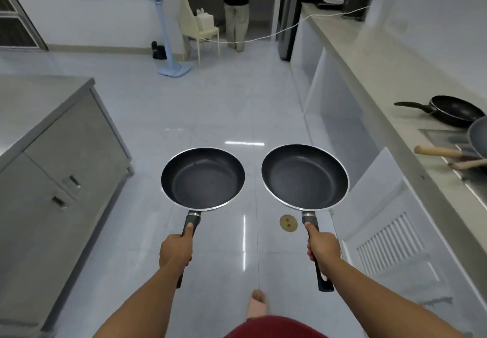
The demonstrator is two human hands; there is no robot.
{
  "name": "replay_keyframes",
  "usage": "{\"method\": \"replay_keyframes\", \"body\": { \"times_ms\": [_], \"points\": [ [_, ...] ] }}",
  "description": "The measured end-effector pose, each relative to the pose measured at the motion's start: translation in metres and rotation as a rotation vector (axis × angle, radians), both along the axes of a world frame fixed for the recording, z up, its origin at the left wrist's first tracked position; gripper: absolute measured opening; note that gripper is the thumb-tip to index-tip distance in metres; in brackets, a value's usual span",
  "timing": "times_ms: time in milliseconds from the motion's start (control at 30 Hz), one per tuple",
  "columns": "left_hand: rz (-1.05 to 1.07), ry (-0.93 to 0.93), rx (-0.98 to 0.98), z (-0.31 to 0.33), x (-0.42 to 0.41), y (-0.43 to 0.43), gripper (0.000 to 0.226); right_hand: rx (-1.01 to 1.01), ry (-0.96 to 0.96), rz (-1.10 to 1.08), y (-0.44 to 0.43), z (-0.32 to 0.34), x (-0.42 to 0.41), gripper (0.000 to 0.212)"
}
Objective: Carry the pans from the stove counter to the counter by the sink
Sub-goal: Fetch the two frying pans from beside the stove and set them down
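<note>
Head view is showing two dark frying pans being held out level over the white tiled floor (216,105), side by side and apart, both empty. The left hand (175,252) is wrapping its fingers fully around the handle of the left pan (203,178); the right hand (322,248) is closing tightly on the handle of the right pan (304,177). Along the right counter (369,79), near its front edge, a black pan (453,111) is sitting, with a grey pan (478,137) and wooden handles (437,151) beside it. A steel cabinet (60,158) is standing at left.
</note>
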State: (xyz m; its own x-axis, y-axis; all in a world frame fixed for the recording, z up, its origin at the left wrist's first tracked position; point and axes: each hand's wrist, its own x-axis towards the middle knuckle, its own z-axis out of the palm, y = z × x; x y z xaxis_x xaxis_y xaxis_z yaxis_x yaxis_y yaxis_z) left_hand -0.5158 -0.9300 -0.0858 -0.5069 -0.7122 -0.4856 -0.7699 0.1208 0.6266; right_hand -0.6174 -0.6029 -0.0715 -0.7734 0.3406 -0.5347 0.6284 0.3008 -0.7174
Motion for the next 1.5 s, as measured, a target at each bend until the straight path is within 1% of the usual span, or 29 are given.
{"method": "replay_keyframes", "body": {
  "times_ms": [233, 467, 633, 733, 867, 900, 1033, 1200, 1333, 1500],
  "points": [
    [-0.028, 0.060, 0.018, 0.010, -0.155, -0.017, 0.060, 0.024, 0.015, 0.014, -0.013, 0.018, -0.156, 0.048],
    [-0.108, 0.082, -0.020, 0.008, -0.324, -0.051, 0.062, -0.029, 0.065, -0.073, -0.042, 0.025, -0.303, 0.046],
    [-0.218, 0.106, -0.001, 0.010, -0.458, -0.079, 0.061, -0.059, 0.100, -0.202, -0.062, 0.028, -0.406, 0.046],
    [-0.299, 0.137, -0.013, 0.025, -0.543, -0.097, 0.061, -0.081, 0.109, -0.281, -0.073, 0.035, -0.467, 0.046],
    [-0.420, 0.164, -0.045, 0.039, -0.642, -0.099, 0.061, -0.097, 0.149, -0.401, -0.074, 0.046, -0.535, 0.045],
    [-0.435, 0.180, -0.053, 0.042, -0.656, -0.097, 0.062, -0.094, 0.154, -0.414, -0.073, 0.051, -0.544, 0.045],
    [-0.542, 0.217, -0.039, 0.051, -0.771, -0.074, 0.062, -0.093, 0.185, -0.550, -0.052, 0.058, -0.616, 0.047],
    [-0.660, 0.280, -0.029, 0.063, -0.903, -0.010, 0.062, -0.072, 0.236, -0.684, -0.006, 0.073, -0.703, 0.049],
    [-0.740, 0.311, 0.016, 0.077, -0.994, 0.055, 0.061, -0.043, 0.255, -0.757, 0.036, 0.087, -0.759, 0.050],
    [-0.834, 0.349, 0.074, 0.087, -1.079, 0.132, 0.059, 0.023, 0.258, -0.852, 0.081, 0.098, -0.804, 0.050]
  ]
}}
